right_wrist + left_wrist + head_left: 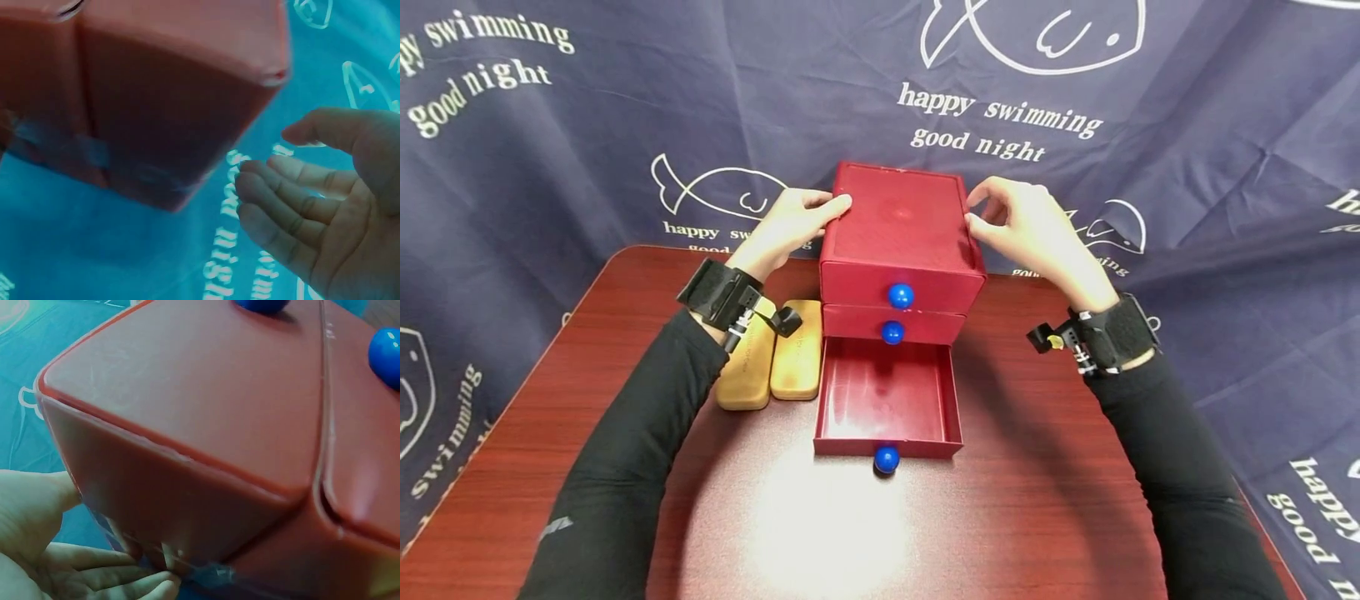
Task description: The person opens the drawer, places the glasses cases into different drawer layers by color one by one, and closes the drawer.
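Two hands flank the red drawer box (pixel 898 233) mid-worktop (pixel 1037 500): left hand (pixel 790 225) touches its side, fingers straight; right hand (pixel 1030 225) hovers relaxed, apart. Lifting risks the open bottom drawer (pixel 886 400) sliding out.

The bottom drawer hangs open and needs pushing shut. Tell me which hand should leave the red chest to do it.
Probably the right hand. In its wrist view its fingers hang apart from the red three-drawer plastic chest, while the left hand presses the chest's side and can steady it. The open bottom drawer lies equally near both.
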{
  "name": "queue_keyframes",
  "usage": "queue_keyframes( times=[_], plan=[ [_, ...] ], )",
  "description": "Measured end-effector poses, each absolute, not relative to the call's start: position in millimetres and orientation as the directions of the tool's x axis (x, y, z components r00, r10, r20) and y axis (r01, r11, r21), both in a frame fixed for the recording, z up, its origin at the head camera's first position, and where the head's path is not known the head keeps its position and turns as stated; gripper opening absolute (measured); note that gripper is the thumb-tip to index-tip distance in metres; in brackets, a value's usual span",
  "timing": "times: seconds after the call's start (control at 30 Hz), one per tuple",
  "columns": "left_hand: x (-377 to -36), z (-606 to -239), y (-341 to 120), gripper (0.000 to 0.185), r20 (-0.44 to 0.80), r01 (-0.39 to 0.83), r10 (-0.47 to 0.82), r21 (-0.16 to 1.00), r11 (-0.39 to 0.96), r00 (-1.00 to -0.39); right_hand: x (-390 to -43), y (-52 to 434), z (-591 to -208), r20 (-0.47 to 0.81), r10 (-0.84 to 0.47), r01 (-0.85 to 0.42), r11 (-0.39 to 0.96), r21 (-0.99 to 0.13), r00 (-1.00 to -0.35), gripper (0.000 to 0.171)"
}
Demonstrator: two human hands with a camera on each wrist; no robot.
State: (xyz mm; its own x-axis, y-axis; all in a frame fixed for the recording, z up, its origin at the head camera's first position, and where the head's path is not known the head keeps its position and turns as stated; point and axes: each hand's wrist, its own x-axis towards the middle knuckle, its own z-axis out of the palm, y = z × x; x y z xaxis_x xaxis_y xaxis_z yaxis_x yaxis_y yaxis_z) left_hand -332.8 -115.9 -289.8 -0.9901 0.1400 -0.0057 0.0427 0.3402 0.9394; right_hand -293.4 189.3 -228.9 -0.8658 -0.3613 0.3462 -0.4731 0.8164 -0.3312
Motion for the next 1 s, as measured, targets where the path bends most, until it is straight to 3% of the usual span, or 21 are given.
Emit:
queue_keyframes(
  times=[0.2, 0.43, 0.77, 1.0],
  plan=[
    [-321, -292, -129, 0.047, 0.161, 0.222, 0.161, 0.825, 0.520, -0.974, -309, 191, -247, 0.238, -0.297, -0.369, 0.851, -0.373, -0.925, 0.039],
    [-298, -289, -150, 0.047, 0.201, 0.256, 0.160, 0.703, 0.663, -0.966, -321, 185, -264, 0.188, -0.295, -0.349, 0.831, -0.434, -0.937, 0.048],
    [-261, -308, -177, 0.049, 0.095, 0.166, 0.136, 0.585, 0.794, -0.986, -324, 175, -274, 0.223, -0.222, -0.308, 0.798, -0.517, -0.949, 0.039],
    [-247, -337, -183, 0.054, 0.007, 0.102, 0.115, 0.522, 0.847, -0.993, -319, 178, -276, 0.220, -0.190, -0.279, 0.811, -0.514, -0.957, 0.039]
  ],
)
